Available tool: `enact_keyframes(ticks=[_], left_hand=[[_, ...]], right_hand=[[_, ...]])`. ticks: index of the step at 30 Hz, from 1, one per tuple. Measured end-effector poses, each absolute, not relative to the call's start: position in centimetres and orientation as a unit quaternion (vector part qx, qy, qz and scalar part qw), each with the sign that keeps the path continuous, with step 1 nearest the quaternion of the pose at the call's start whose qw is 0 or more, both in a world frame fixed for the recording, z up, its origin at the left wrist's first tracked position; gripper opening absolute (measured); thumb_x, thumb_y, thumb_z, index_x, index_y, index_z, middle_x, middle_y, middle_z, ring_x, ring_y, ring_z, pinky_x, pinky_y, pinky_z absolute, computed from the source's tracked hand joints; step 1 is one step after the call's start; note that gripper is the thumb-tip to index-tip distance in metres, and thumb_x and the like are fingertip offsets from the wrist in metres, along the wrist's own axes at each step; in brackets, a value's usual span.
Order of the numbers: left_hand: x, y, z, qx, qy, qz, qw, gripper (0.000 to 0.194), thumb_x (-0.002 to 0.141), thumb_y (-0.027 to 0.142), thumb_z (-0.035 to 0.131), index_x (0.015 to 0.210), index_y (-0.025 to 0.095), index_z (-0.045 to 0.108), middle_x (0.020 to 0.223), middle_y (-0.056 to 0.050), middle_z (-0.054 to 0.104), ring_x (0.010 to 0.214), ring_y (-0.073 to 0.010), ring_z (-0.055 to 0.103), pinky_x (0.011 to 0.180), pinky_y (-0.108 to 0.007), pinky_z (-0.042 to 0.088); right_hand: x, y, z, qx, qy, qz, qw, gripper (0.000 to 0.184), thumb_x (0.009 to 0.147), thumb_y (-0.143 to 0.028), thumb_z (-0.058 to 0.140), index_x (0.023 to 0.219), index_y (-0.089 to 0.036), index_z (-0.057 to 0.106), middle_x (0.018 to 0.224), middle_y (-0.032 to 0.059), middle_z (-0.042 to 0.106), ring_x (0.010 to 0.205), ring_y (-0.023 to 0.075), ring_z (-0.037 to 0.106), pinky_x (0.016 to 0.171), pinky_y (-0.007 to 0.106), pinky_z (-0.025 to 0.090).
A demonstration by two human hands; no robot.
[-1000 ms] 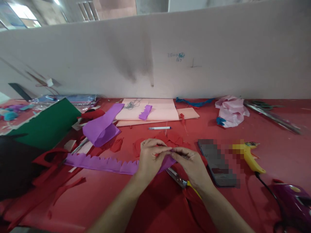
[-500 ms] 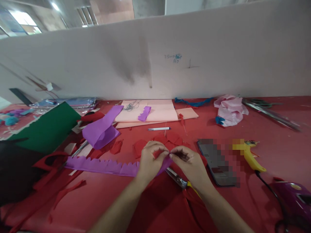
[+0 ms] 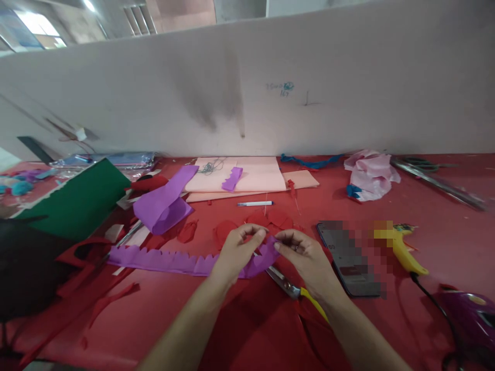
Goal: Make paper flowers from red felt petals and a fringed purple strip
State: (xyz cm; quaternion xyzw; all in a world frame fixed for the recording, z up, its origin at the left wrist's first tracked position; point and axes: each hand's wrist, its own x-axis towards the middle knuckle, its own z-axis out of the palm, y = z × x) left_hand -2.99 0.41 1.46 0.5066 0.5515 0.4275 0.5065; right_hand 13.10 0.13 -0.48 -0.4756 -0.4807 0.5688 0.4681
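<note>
A long purple paper-like strip [image 3: 166,261] with a scalloped upper edge runs from the left across the red table and behind my left hand. My right hand [image 3: 303,252] pinches its raised right end between thumb and fingers. Just left of that end, my left hand [image 3: 240,252] has thumb and forefinger pressed together; whatever may be between them is too small to make out. Scissors [image 3: 288,286] with yellow handles lie below my hands, partly under my right forearm. Red cut pieces [image 3: 226,233] are spread behind my hands.
Right of my hand lie a phone [image 3: 350,265], a yellow glue gun [image 3: 404,252] with a black cord and crumpled pink paper [image 3: 371,175]. Folded purple sheet [image 3: 164,206], green board [image 3: 73,201], peach sheets [image 3: 255,175] and a pen [image 3: 255,204] lie farther back, before a white partition [image 3: 154,103].
My fingertips, together at the strip's end before, have come slightly apart. The strip's right end now shows, raised in my right hand. The view has shifted slightly.
</note>
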Motion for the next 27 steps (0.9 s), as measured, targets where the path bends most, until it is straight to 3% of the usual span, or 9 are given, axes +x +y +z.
enact_keyframes(ticks=[4,9,13,17,19,23,27], left_hand=[[-2.8,0.4,1.4,0.553,0.569,0.419,0.442,0.011,0.068,0.021,0.069,0.078,0.016,0.069,0.084,-0.005,0.07,0.084,-0.0181,0.062,0.082,-0.029,0.046],[-2.2,0.1,1.6,0.532,0.561,0.418,0.476,0.004,0.071,0.02,0.063,0.07,0.018,0.065,0.074,0.0,0.065,0.07,-0.0134,0.058,0.069,-0.025,0.045],[-2.3,0.1,1.5,0.543,0.547,0.417,0.481,0.006,0.072,0.018,0.059,0.068,0.018,0.064,0.071,0.001,0.064,0.071,-0.0138,0.059,0.072,-0.025,0.045],[-3.3,0.5,1.5,0.503,0.542,0.44,0.509,0.027,0.087,0.035,0.048,0.085,0.017,0.067,0.087,-0.005,0.07,0.089,-0.0177,0.064,0.085,-0.031,0.047],[-3.8,0.6,1.6,0.463,0.54,0.435,0.552,0.031,0.088,0.04,0.048,0.098,0.016,0.064,0.087,-0.007,0.07,0.086,-0.0177,0.065,0.083,-0.033,0.048],[-4.1,0.5,1.9,0.461,0.521,0.397,0.599,0.038,0.069,0.021,0.071,0.105,0.017,0.059,0.077,-0.002,0.067,0.071,-0.0139,0.062,0.069,-0.028,0.048],[-3.9,0.6,2.0,0.503,0.505,0.416,0.564,0.037,0.066,0.012,0.069,0.102,0.016,0.059,0.073,0.001,0.065,0.069,-0.0128,0.061,0.071,-0.027,0.047]], right_hand=[[13.0,0.1,-0.5,-0.472,-0.49,0.561,0.47,0.014,0.07,-0.03,0.072,0.08,-0.02,0.067,0.078,0.0018,0.068,0.073,0.0159,0.062,0.07,0.028,0.05],[12.9,-0.1,-0.6,-0.472,-0.52,0.541,0.463,0.016,0.072,-0.03,0.071,0.083,-0.02,0.066,0.08,0.002,0.067,0.074,0.0158,0.061,0.071,0.029,0.05],[12.9,-0.1,-0.6,-0.472,-0.532,0.536,0.456,0.014,0.074,-0.029,0.07,0.084,-0.02,0.066,0.081,0.0023,0.068,0.075,0.0166,0.062,0.071,0.03,0.05],[13.2,-0.1,-0.5,-0.477,-0.524,0.533,0.462,0.014,0.076,-0.029,0.068,0.088,-0.021,0.067,0.086,0.0035,0.069,0.081,0.0183,0.063,0.077,0.032,0.05],[13.2,-0.1,-0.5,-0.478,-0.523,0.533,0.462,0.015,0.077,-0.029,0.067,0.089,-0.021,0.067,0.088,0.004,0.069,0.083,0.0188,0.063,0.079,0.033,0.05],[13.1,0.0,-0.9,-0.476,-0.52,0.533,0.467,0.016,0.077,-0.028,0.067,0.091,-0.022,0.066,0.091,0.0033,0.068,0.085,0.0178,0.062,0.08,0.031,0.049],[12.9,0.0,-0.8,-0.463,-0.477,0.57,0.482,0.022,0.073,-0.029,0.072,0.092,-0.023,0.063,0.091,0.0014,0.067,0.086,0.0166,0.061,0.081,0.03,0.048]])
